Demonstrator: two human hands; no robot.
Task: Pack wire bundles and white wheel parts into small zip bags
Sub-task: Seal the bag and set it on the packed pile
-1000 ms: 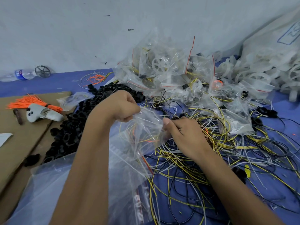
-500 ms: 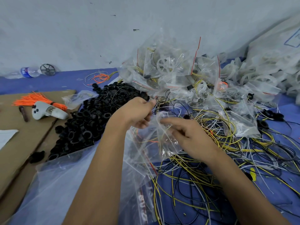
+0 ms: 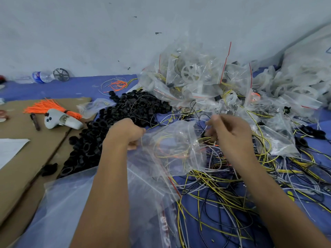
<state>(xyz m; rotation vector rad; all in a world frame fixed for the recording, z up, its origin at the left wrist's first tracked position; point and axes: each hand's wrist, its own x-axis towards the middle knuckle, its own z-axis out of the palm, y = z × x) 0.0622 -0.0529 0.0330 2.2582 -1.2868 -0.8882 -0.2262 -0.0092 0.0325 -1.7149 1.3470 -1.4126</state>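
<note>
Well underway but far from finished, judging by the heap of filled clear zip bags with red seal strips (image 3: 202,83) piled in the upper centre of the frame, several showing a white spoked wheel and coiled wires inside. Still to pack: the sprawling tangle of loose yellow, black and white wires (image 3: 232,185) across the lower right, and the mound of loose translucent white wheel rings (image 3: 293,83) at the upper right. Held at frame centre between both hands, the small clear zip bag in progress (image 3: 175,145), with a thin yellow and orange wire loop (image 3: 172,151) visible through the plastic, apparently already inside. Left hand (image 3: 125,133) curled into a fist, gripping the bag's left edge. Right hand (image 3: 231,135) just right of the bag's mouth, fingers bent and seemingly pinching thin wires there; blurred, so exact hold hard to confirm. No wheel seen in this bag; seal apparently not yet closed.
</note>
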